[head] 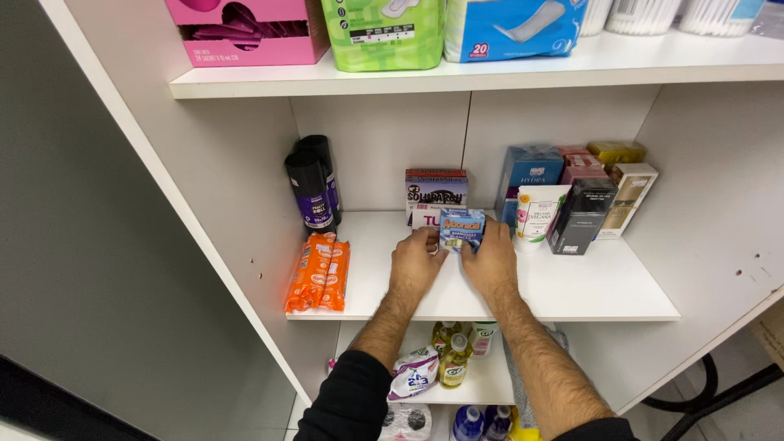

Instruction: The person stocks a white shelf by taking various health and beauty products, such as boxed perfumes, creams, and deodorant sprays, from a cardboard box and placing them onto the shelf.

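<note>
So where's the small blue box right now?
In the head view, the small blue box stands mid-shelf between the left hand and right hand, before the white-and-purple box.

2 bare forearms, black sleeves pushed up near the elbows, hairy arms, no rings visible

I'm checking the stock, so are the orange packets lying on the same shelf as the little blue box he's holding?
Yes, the orange packets lie at the left end of the white shelf where both hands hold the small blue box.
</note>
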